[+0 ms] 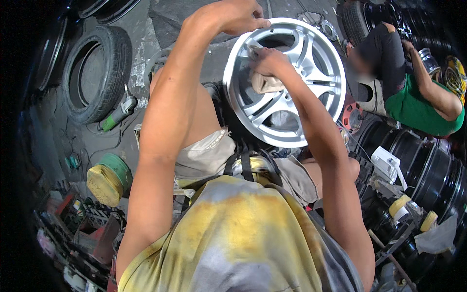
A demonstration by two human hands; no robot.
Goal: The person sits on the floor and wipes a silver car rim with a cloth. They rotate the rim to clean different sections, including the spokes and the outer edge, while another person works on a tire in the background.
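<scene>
A silver alloy wheel rim with paired spokes stands between my knees, its face toward me. My left hand is closed over its upper left edge, the thumb lying on the lip; the other fingers are partly hidden behind. Reaching across the spokes, my right hand is closed on a beige rag, bunched against the rim's inner left side. A small grey piece, perhaps a fold of the same rag, shows at its fingertips.
A worn tyre and a green angle grinder lie on the left floor. Below them is a round yellow-and-green container. Black wheel rims are stacked at right. A person in a green shirt sits at upper right.
</scene>
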